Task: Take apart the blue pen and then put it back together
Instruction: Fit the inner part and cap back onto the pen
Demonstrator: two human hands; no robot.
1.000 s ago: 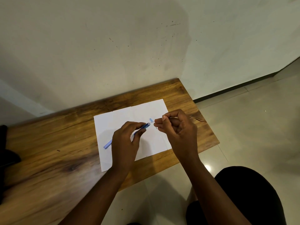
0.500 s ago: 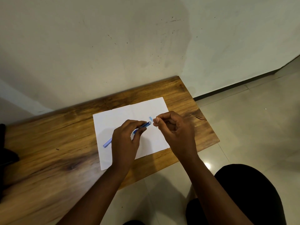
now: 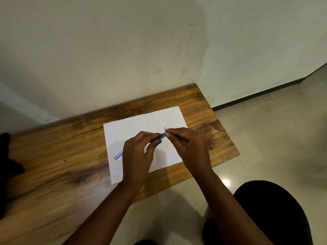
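Note:
My left hand (image 3: 137, 156) grips the blue pen barrel (image 3: 118, 155) around its middle; the barrel's rear end sticks out to the lower left and its front end (image 3: 161, 136) points toward my right hand. The fingertips of my right hand (image 3: 189, 147) pinch at that front end, touching it; whatever they hold is hidden. A small light-blue pen piece (image 3: 165, 128) lies on the white paper (image 3: 134, 124) just behind my right fingertips. Both hands hover over the paper.
The paper lies on a wooden table (image 3: 53, 156) set against a pale wall. The table's right edge and near edge drop to a tiled floor (image 3: 265, 138). A dark object (image 3: 7, 167) sits at the table's far left. My dark-clothed knee (image 3: 274, 209) is at lower right.
My right hand has moved left until its fingertips meet the barrel's front end; the thin part seen between the hands a second ago no longer shows. My left hand stays put.

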